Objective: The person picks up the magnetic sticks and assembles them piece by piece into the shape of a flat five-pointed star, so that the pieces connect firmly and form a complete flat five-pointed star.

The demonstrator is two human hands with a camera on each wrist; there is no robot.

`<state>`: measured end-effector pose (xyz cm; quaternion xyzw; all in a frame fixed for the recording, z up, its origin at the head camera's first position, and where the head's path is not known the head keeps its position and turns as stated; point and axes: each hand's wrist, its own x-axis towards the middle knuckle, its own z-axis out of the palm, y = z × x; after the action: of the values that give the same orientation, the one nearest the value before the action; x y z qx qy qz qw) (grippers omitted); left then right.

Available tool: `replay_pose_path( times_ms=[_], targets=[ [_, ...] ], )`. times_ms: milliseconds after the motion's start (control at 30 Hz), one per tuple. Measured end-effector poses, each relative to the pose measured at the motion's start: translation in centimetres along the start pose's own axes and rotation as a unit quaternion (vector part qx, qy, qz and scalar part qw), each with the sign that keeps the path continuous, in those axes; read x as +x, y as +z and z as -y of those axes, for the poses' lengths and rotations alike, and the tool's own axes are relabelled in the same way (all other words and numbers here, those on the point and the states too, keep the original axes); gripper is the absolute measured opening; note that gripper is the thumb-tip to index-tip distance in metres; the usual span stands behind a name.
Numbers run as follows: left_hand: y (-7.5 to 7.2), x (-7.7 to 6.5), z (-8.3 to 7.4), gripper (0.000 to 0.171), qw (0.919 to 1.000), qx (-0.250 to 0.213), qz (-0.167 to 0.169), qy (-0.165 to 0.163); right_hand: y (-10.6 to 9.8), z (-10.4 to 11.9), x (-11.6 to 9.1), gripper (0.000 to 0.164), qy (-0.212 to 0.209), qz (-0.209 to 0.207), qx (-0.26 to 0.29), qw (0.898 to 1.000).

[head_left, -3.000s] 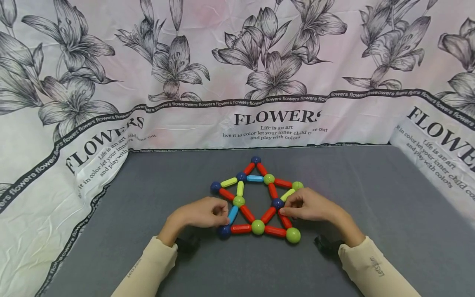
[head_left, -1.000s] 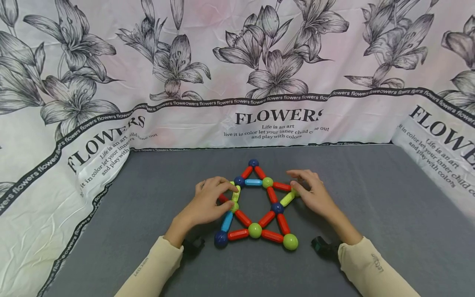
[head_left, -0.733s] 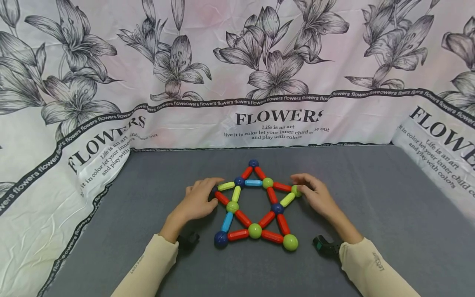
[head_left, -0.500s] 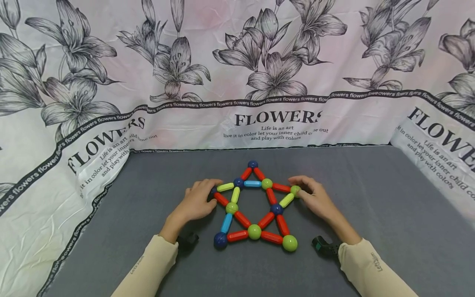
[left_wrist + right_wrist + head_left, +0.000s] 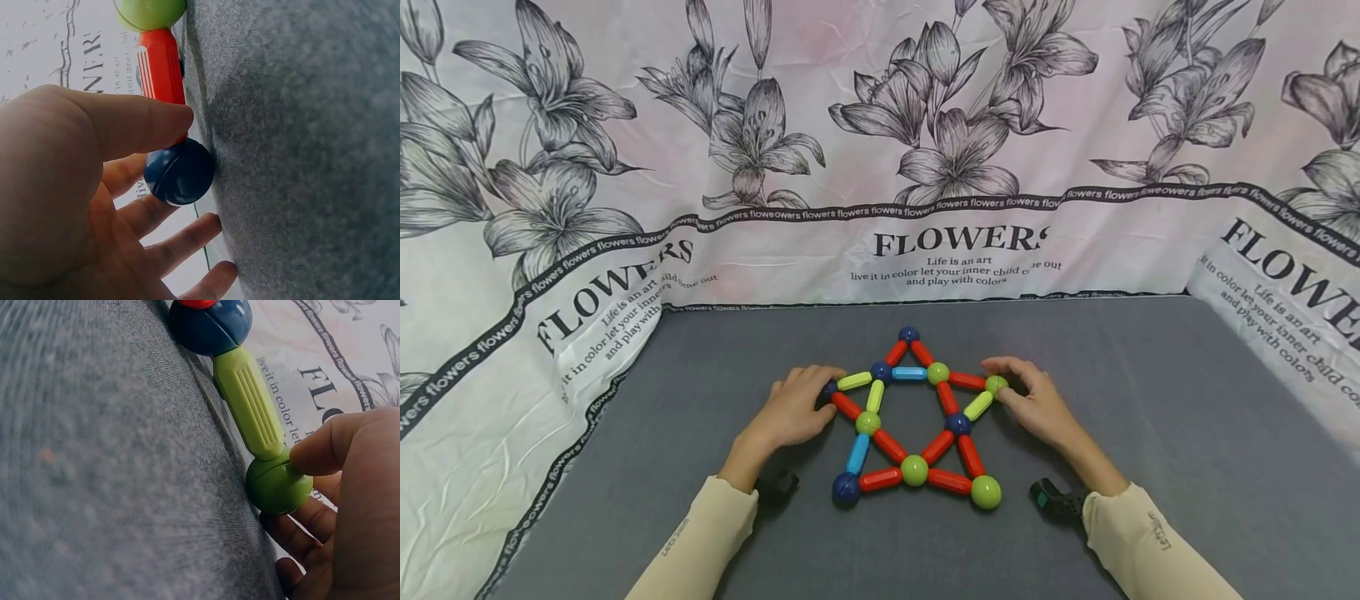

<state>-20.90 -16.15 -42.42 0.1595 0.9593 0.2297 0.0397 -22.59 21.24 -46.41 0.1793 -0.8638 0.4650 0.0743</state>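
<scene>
A five-pointed star of balls and rods, like a magnetic building set, lies flat on the grey table. My left hand holds its left tip, a dark blue ball; the thumb lies by the red rod joined there, with fingers behind the ball. At the right tip, my right hand pinches a green ball between thumb and fingers. A yellow-green rod runs from that ball to an inner blue ball. The blue ball is partly hidden by my left fingers in the head view.
The star's top is a blue ball. Its lower tips are a blue ball and a green ball. Behind the grey table hangs a flower-printed cloth, which also borders the left and right sides.
My left hand has moved from the lower-left blue rod up to the left tip's blue ball. The right hand went from the inner blue ball to the right tip's green ball. The star shifted slightly.
</scene>
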Motion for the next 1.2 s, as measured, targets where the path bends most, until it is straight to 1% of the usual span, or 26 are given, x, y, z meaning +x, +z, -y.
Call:
replay_pose_path(
  times_ms=[233, 467, 667, 867, 967, 1200],
  targets=[
    [-0.32, -0.13, 0.0, 0.045, 0.9999, 0.016, -0.004, 0.0, 0.15, -0.31, 0.02, 0.036, -0.016, 0.002, -0.009, 1.0],
    [-0.46, -0.14, 0.11, 0.046, 0.9995, 0.03, -0.002, -0.003, 0.2, -0.36, 0.0, 0.034, -0.016, 0.007, -0.006, 1.0],
    [-0.64, -0.08, 0.15, 0.046, 0.9995, 0.031, -0.003, -0.002, 0.13, -0.25, 0.13, 0.035, -0.02, 0.011, -0.006, 1.0],
    [-0.54, -0.07, 0.22, 0.041, 0.9996, 0.027, -0.004, -0.001, 0.05, -0.37, -0.04, 0.035, -0.028, 0.007, -0.008, 1.0],
    [-0.44, -0.12, 0.24, 0.039, 0.9994, 0.033, -0.008, 0.004, 0.05, -0.56, -0.17, 0.035, -0.035, 0.005, -0.008, 0.999],
    [-0.34, -0.18, 0.08, 0.038, 0.9992, 0.037, -0.009, 0.005, -0.05, -0.54, -0.35, 0.033, -0.048, -0.008, -0.018, 0.999]
  ],
)
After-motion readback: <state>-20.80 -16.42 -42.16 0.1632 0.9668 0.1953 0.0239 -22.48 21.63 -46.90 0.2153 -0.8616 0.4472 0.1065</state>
